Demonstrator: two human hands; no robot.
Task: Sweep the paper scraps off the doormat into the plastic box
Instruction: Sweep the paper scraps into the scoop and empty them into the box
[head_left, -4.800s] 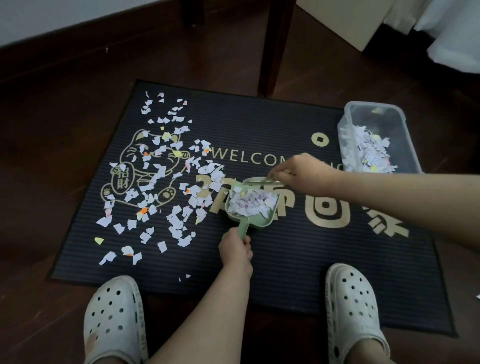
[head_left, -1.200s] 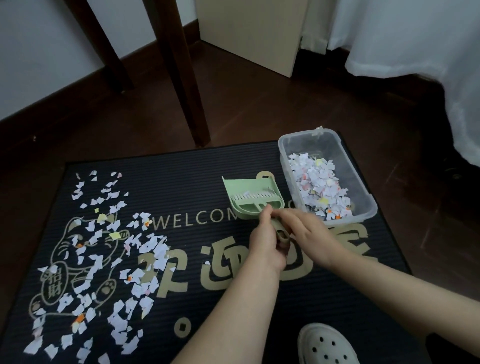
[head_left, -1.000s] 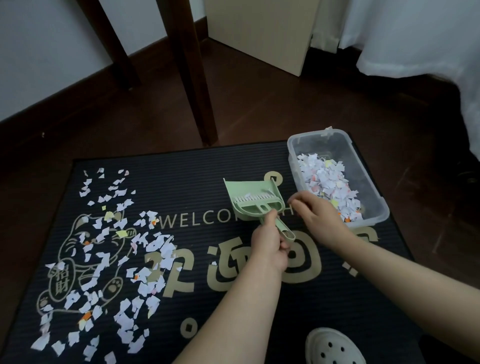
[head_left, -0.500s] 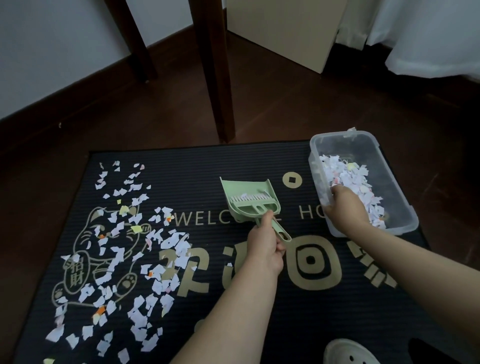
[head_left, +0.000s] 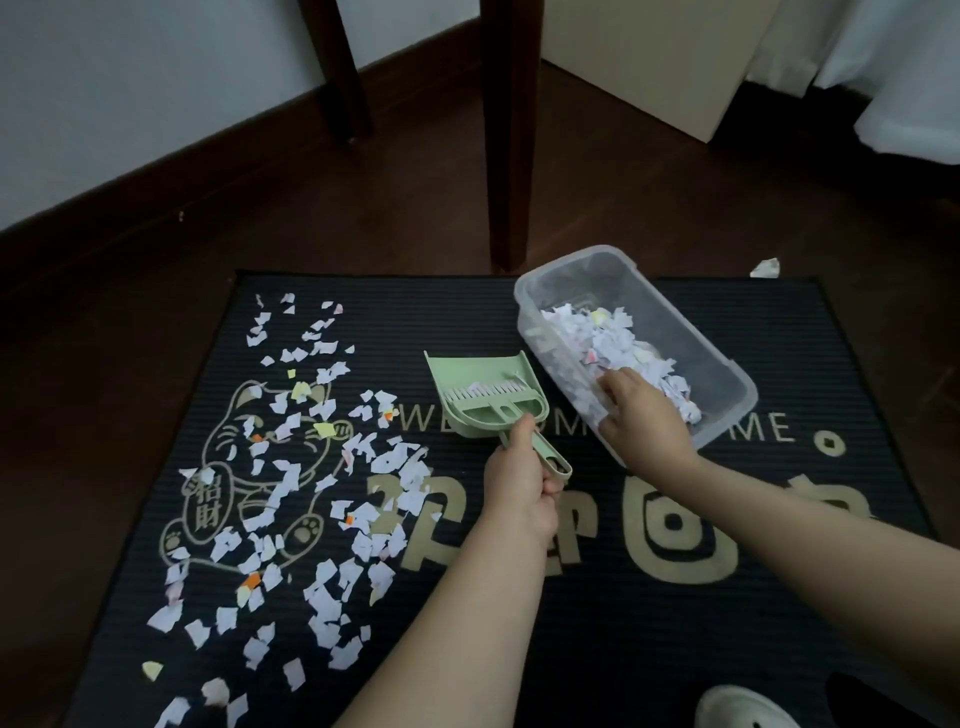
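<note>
A black doormat (head_left: 597, 613) with gold lettering lies on the dark floor. Several white paper scraps (head_left: 291, 483) cover its left half. My left hand (head_left: 522, 480) grips the handle of a green dustpan (head_left: 483, 397), which rests on the mat's middle with a small brush clipped inside. A clear plastic box (head_left: 691, 332) holding a heap of scraps sits on the mat to the right of the dustpan, turned at an angle. My right hand (head_left: 641, 415) grips the box's near rim, fingers reaching inside onto the scraps.
A dark wooden furniture leg (head_left: 511, 135) stands just behind the mat, a second leg (head_left: 340, 67) further left by the wall. A loose scrap (head_left: 764, 268) lies on the floor beyond the mat. A white clog (head_left: 743, 709) shows at the bottom right.
My right hand left the dustpan handle, went to the box and pulled it left, closer to the dustpan and turned. The dustpan, full 4.8 s ago, now holds no scraps.
</note>
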